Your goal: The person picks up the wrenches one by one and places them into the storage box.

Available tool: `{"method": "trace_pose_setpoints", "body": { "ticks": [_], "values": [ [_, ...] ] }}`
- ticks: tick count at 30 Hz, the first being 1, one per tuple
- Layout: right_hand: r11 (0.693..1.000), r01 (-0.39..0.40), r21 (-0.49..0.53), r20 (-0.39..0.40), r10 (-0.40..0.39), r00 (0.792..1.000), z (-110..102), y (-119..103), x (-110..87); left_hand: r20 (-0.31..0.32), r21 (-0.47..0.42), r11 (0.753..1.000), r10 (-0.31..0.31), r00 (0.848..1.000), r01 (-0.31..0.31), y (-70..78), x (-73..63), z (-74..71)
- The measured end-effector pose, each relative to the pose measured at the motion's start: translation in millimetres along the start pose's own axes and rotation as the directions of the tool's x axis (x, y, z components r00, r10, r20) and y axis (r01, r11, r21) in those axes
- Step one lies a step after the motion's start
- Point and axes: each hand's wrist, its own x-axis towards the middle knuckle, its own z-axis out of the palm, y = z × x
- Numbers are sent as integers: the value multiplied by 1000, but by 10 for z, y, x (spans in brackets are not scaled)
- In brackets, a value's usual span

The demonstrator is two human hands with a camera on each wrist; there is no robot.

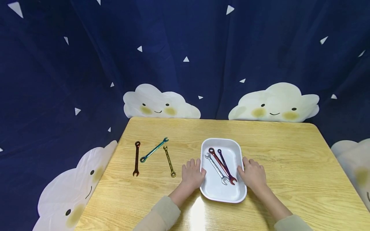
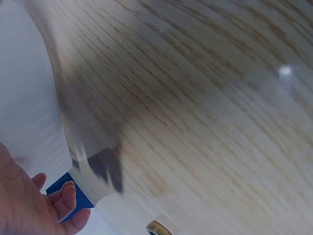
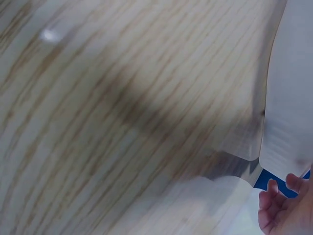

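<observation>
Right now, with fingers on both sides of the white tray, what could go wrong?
If the white tray tips, the silver wrench, red wrench and purple wrench might slide and clatter, because they lie loose inside.

If the left fingers swing outward, they could bump the gold wrench lying beside them on the table.

If the left or right fingers slip, that side might drop.

The tray (image 1: 214, 191) appears to be smooth plastic. The wrenches (image 1: 215, 166) are metal, several with glossy coloured finishes. The tabletop (image 1: 277, 150) presents glossy wood grain; the backdrop (image 1: 179, 32) is matt cloth.
</observation>
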Motion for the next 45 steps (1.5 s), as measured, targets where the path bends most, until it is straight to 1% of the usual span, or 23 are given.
{"method": "trace_pose_setpoints", "body": {
  "ticks": [3,8,13,18,22,24,25,27,28,30,34,35,36,38,39,42,45],
  "values": [
    [1000,-5,-1,22,5,1000,-10,-6,2,6,8,1000,-2,1000,2,-4,3,6],
    [1000,-18,7,57,18,998,-24,-17,10,-4,-1,1000,-1,1000,1,-11,-1,-5],
    [1000,-23,10,63,22,998,-15,-20,19,-19,-26,1000,4,1000,-4,-18,-12,-30],
    [1000,-28,9,63,28,998,-8,-26,25,-83,-43,998,33,996,-36,-42,-17,-37],
    [999,-33,9,71,32,997,-7,-28,25,-164,-31,994,98,982,-104,-95,-5,-14],
    [999,-36,10,74,35,997,-13,-28,26,-218,-19,989,138,966,-145,-135,4,9],
    [999,-38,9,74,37,997,-13,-26,27,-251,-14,986,158,955,-166,-157,10,20],
    [999,-40,13,73,39,997,-20,-26,32,-323,0,980,186,928,-197,-206,23,44],
    [999,-41,14,73,40,997,-20,-25,33,-364,0,978,194,911,-209,-232,31,56],
    [999,-43,13,71,42,997,-23,-26,32,-452,-8,973,202,869,-230,-284,46,73],
    [999,-48,18,71,47,996,-31,-27,21,-607,-32,964,191,772,-264,-384,86,92],
    [999,-49,19,71,47,996,-36,-29,18,-632,-37,964,183,753,-264,-408,95,97],
    [999,-49,20,71,47,996,-39,-31,16,-650,-37,965,174,740,-259,-432,104,106],
    [999,-47,24,71,45,996,-44,-32,15,-673,-44,970,147,725,-238,-479,119,121],
    [999,-46,25,71,44,996,-46,-33,13,-679,-52,973,131,722,-225,-502,126,131],
    [999,-45,28,68,43,997,-48,-37,11,-679,-74,982,76,730,-171,-569,137,163],
    [999,-47,27,70,45,997,-42,-35,9,-668,-109,986,21,744,-126,-637,150,204]
  ]
}}
